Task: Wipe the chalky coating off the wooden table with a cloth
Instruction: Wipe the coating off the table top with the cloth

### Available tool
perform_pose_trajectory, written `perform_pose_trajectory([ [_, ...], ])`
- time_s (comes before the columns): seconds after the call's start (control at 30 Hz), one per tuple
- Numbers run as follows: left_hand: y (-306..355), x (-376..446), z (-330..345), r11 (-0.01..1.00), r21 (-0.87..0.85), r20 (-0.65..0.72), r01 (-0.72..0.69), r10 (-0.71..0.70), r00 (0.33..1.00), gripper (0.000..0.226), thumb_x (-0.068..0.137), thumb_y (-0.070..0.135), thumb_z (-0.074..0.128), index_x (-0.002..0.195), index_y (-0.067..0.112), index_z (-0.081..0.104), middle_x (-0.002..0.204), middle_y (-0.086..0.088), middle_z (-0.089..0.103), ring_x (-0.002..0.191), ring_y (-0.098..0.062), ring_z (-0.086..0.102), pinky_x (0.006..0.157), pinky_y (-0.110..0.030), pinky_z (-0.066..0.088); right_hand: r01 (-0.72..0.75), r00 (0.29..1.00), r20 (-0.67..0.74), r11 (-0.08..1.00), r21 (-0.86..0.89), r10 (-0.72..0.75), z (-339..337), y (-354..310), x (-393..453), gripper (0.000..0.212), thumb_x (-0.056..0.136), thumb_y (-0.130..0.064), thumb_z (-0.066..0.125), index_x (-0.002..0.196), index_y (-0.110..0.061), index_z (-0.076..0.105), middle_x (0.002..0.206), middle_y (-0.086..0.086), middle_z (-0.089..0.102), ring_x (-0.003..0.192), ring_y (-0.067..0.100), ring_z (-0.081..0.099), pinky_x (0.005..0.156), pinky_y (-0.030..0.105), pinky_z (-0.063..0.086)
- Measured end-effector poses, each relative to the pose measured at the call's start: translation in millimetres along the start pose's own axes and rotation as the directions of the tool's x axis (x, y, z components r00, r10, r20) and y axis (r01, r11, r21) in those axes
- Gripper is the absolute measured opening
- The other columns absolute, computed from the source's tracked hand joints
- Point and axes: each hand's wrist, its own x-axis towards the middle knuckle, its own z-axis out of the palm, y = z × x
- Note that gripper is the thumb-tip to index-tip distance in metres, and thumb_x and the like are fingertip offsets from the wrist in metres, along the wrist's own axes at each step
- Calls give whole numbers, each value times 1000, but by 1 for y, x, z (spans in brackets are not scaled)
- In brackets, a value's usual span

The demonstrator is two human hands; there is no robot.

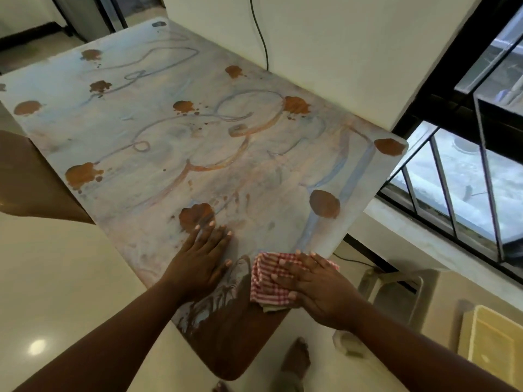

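The wooden table (158, 154) fills the middle of the view, covered in a pale chalky coating with finger-drawn loops and several bare brown patches. Its near corner (226, 329) shows dark wiped wood with chalky streaks. A folded red-and-white checked cloth (264, 287) lies on the table near its right edge. My right hand (314, 287) presses flat on the cloth, fingers spread. My left hand (202, 257) rests flat on the coated surface just left of the cloth, palm down, holding nothing.
A white wall and pillar (339, 52) with a black cable stand behind the table. A barred window (458, 176) is at the right. A grey stool (396, 290) and a yellowish tray (489, 343) sit on the floor at lower right. My bare foot (297, 360) is below the table corner.
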Motion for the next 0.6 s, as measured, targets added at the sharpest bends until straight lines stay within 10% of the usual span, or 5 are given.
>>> perform_pose_trajectory([
  [0.23, 31, 87, -19, 995, 86, -51, -57, 62, 997, 65, 97, 55, 4, 152, 20, 1, 160, -7, -3, 143, -20, -16, 105, -29, -32, 84, 996, -10, 996, -13, -84, 15, -12, 2, 48, 99, -57, 12, 146, -51, 5, 158, -14, 0, 143, 15, -21, 112, 42, -21],
  [0.4, 48, 119, -15, 992, 63, -52, -108, 111, 992, 65, 97, 53, 10, 152, 20, -1, 160, -5, -4, 146, -21, -12, 108, -29, -28, 158, 987, 0, 987, -32, -158, -3, 40, -11, 44, 100, -52, 16, 144, -52, 15, 156, -19, 13, 146, 12, -3, 114, 50, -3],
  [0.6, 44, 122, -2, 996, -45, -60, -75, 72, 996, 61, 97, 49, 9, 151, 22, 1, 158, 0, -2, 144, -16, -15, 111, -28, -24, 73, 997, 11, 997, -15, -73, -33, 76, 23, 46, 96, -56, 11, 142, -50, 12, 152, -21, 5, 144, 10, -13, 113, 28, -14],
])
